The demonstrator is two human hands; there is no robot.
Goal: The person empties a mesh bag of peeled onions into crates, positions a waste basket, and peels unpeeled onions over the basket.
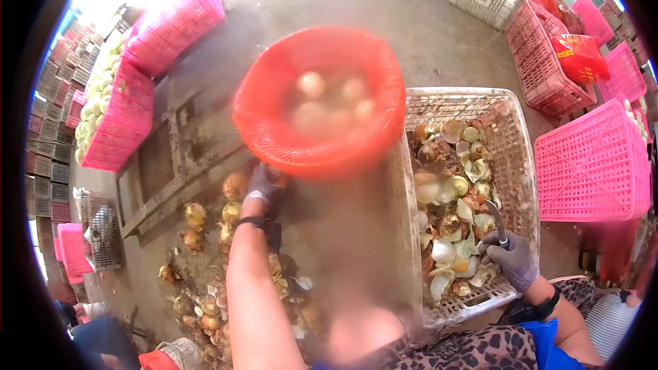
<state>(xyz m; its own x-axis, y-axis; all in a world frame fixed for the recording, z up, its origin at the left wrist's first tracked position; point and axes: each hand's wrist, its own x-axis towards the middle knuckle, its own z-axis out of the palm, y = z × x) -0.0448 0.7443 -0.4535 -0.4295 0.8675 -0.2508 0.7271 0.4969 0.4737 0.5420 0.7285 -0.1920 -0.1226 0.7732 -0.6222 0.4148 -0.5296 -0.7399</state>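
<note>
My left hand (pixel 263 186), in a grey glove, reaches down by the near edge of a red mesh-lined basket (pixel 257 138). Its fingers close round a brownish onion (pixel 277 177), partly hidden under the basket's rim. Unpeeled onions (pixel 195 216) lie on the floor beside this arm. My right hand (pixel 513 260), gloved too, grips a small knife with a curved blade (pixel 495 218). That hand is over the right side of a dirty white crate (pixel 515 157) holding onion skins and peelings (pixel 452 223). Several pale peeled onions (pixel 312 85) sit blurred inside the red basket.
Pink crates (pixel 120 116) of pale onions stand at the left. More pink crates (pixel 593 164) are stacked at the right, with red bags (pixel 579 58) behind them. A wooden frame (pixel 164 171) lies on the floor at left. Other people's legs (pixel 103 342) show at lower left.
</note>
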